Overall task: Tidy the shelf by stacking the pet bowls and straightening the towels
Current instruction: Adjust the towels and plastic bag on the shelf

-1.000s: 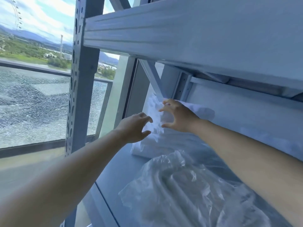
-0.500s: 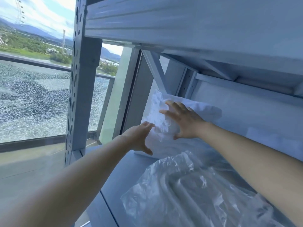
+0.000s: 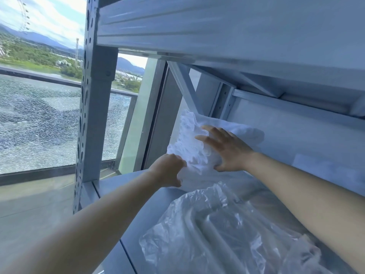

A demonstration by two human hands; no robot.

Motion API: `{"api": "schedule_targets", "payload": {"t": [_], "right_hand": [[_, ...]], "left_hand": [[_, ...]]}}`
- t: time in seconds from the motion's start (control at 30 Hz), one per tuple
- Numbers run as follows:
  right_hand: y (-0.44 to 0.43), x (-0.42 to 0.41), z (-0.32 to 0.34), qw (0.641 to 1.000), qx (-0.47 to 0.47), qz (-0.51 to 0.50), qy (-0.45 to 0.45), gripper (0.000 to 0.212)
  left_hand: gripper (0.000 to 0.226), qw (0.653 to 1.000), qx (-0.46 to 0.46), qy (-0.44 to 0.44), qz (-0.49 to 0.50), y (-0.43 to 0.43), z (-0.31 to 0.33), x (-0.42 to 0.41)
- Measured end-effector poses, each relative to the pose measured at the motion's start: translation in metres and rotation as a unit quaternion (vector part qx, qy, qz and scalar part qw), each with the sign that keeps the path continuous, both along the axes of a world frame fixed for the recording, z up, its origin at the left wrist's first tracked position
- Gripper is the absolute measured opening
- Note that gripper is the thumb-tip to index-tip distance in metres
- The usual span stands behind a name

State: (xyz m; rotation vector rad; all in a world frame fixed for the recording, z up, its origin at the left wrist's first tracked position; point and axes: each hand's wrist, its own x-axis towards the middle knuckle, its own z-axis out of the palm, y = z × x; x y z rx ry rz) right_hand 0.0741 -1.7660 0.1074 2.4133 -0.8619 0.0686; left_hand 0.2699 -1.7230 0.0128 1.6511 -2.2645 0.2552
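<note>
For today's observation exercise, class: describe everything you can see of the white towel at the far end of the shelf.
The white towel is a soft, crumpled bundle of what looks like terry cloth, rumpled on its near face and smoother along its rounded top. It lies on the grey metal shelf, at its far end near a diagonal brace. The right hand lies spread open on it, thumb tucked beneath; the left hand touches its lower left edge, fingers curled at the cloth. A clear plastic bag lies just in front of it.
</note>
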Motion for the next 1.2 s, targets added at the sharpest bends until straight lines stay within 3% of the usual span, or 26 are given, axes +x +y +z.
{"api": "schedule_targets", "payload": {"t": [0.13, 0.27, 0.37, 0.5, 0.8, 1.1, 1.2], "right_hand": [[0.001, -0.022, 0.007, 0.998, 0.048, -0.014, -0.043, 0.123], [0.006, -0.027, 0.017, 0.985, 0.113, -0.068, -0.108, 0.134], [0.008, -0.024, 0.019, 0.982, 0.116, -0.066, -0.131, 0.129], [0.007, -0.025, 0.015, 0.987, 0.113, -0.064, -0.096, 0.118], [-0.003, -0.031, 0.005, 0.985, 0.072, -0.020, -0.157, 0.090], [0.001, -0.035, 0.015, 0.984, 0.104, -0.031, -0.138, 0.094], [0.004, -0.034, 0.017, 0.982, 0.121, -0.029, -0.143, 0.099]], "left_hand": [[0.047, 0.998, 0.057, 0.038, -0.011, 0.010, 0.007, -0.014], [0.050, 0.992, 0.059, 0.086, -0.064, 0.016, 0.005, -0.009], [0.062, 0.991, 0.060, 0.099, -0.066, 0.009, -0.002, 0.005], [0.070, 0.995, 0.037, 0.082, -0.049, -0.003, -0.011, 0.017], [0.041, 0.986, -0.049, 0.159, -0.003, -0.016, -0.018, 0.001], [0.056, 0.996, -0.026, 0.080, -0.043, -0.016, -0.007, 0.003], [0.063, 0.992, -0.040, 0.109, -0.057, -0.016, 0.009, 0.017]]}}
